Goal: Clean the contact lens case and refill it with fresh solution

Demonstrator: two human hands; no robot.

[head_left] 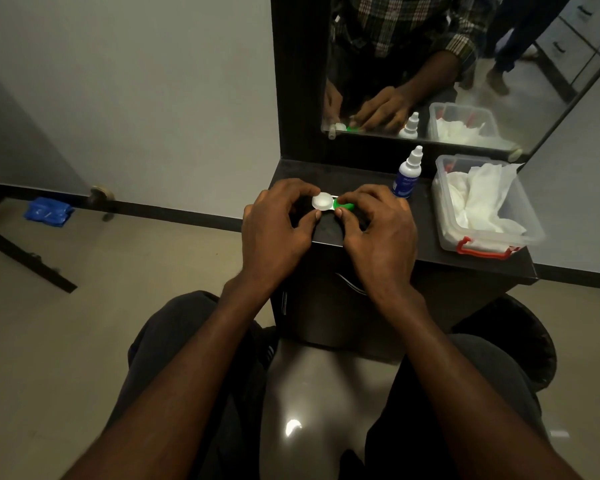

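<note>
Capped white-and-green lens case on shelf

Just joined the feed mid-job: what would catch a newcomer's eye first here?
Both hands, left hand and right hand, pinch a small contact lens case with white and green round caps on the dark shelf. Right of them stand a white dropper bottle and a clear plastic box of tissues.

Clear plastic tub, crumpled paper tissues, glossy floor.

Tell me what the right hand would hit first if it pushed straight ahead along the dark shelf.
Probably the small white-capped blue-labelled dropper bottle, standing just beyond the right hand, which grips the green cap of the lens case. Depth is unclear; it might slip past to the mirror.
</note>
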